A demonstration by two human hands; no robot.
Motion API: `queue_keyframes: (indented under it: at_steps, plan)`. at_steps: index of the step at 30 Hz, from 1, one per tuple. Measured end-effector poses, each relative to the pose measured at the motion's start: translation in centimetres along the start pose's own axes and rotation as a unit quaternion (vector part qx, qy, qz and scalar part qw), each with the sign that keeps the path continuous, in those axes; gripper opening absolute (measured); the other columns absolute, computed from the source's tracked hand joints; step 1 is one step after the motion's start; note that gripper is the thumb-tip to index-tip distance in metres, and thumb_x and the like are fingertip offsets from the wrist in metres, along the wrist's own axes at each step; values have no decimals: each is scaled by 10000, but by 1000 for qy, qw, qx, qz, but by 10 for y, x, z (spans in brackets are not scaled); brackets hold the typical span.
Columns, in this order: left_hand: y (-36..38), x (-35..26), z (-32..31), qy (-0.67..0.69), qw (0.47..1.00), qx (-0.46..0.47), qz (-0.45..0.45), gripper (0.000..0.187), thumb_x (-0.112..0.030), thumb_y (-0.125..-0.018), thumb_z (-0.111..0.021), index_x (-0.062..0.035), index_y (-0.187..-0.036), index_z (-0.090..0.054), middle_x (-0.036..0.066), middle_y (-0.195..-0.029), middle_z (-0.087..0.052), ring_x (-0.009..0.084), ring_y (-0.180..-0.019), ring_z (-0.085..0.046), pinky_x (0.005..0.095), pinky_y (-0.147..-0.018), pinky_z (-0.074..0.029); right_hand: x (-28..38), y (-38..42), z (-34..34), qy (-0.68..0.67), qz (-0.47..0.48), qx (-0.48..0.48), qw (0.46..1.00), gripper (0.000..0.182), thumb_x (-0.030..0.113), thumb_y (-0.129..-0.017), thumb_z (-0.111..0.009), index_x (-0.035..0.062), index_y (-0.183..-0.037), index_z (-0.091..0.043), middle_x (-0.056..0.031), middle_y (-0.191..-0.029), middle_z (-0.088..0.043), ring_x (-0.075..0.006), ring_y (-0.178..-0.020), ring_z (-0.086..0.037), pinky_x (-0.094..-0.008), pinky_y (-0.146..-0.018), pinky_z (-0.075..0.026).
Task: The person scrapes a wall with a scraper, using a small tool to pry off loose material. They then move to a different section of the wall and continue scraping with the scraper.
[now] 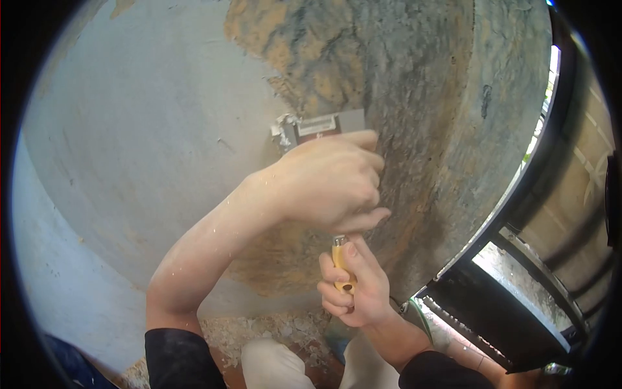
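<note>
A broad scraper blade (352,120) with a paper label lies against the wall, a clump of pale flakes (284,128) at its left corner. My left hand (337,181) is closed over the lower part of the blade, knuckles toward me. Just below, the fingers of my right hand (366,285) wrap round a yellow handle (339,262) with a metal collar on top. Handle and blade line up as one scraper, though my left hand covers where they join. The wall (162,117) is smooth grey-white to the left of the blade and rough, bare brown-grey to the right.
Peeled flakes (259,337) litter the floor around my knees (275,364). On the right stands a dark metal frame (512,305), with bright light coming through the gap along the wall's edge. A green cord or hose (422,318) runs near my right wrist.
</note>
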State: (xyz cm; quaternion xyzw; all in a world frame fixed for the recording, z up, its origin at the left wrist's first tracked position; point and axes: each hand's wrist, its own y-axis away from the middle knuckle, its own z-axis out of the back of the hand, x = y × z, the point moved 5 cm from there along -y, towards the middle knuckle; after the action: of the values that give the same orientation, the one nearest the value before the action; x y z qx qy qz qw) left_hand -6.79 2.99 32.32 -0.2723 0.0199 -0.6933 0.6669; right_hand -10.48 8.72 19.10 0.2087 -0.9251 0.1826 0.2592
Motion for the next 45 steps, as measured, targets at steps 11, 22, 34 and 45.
queue_keyframes:
  at_steps: [11, 22, 34, 45]
  plan:
    - [7, -5, -19, 53, 997, 56, 16, 388, -175, -795, -646, -61, -444, -524, 20, -472, -495, 189, -538, -492, 306, -646, -416, -15, 11, 3, -8, -30, -33, 999, 377, 371, -1013, -312, 355, -1384, -243, 30, -687, -342, -59, -421, -218, -193, -363, -190]
    - [-4, 15, 11, -54, 998, 29, 3, 415, -205, -818, -622, -78, -434, -527, 7, -447, -475, 185, -528, -452, 315, -633, -419, -2, -22, -6, 28, 24, -26, 999, 411, 335, -1022, -282, 373, -1422, -195, 26, -714, -350, -54, -405, -206, -185, -351, -183]
    - [-6, 5, 10, 22, 999, -23, 6, 419, -202, -788, -655, -71, -427, -488, 20, -463, -478, 203, -521, -448, 318, -631, -402, 0, 4, -21, 4, 21, -18, 1000, 423, 321, -1018, -326, 340, -1421, -199, 3, -740, -366, -58, -447, -256, -191, -371, -211]
    - [-15, 10, -8, 17, 1000, 5, 22, 407, -222, -810, -610, -64, -445, -524, 45, -474, -498, 213, -519, -462, 327, -690, -398, 24, 13, 12, 17, -2, -51, 999, 410, 324, -1015, -331, 325, -1414, -237, 20, -710, -370, -42, -409, -238, -172, -341, -186]
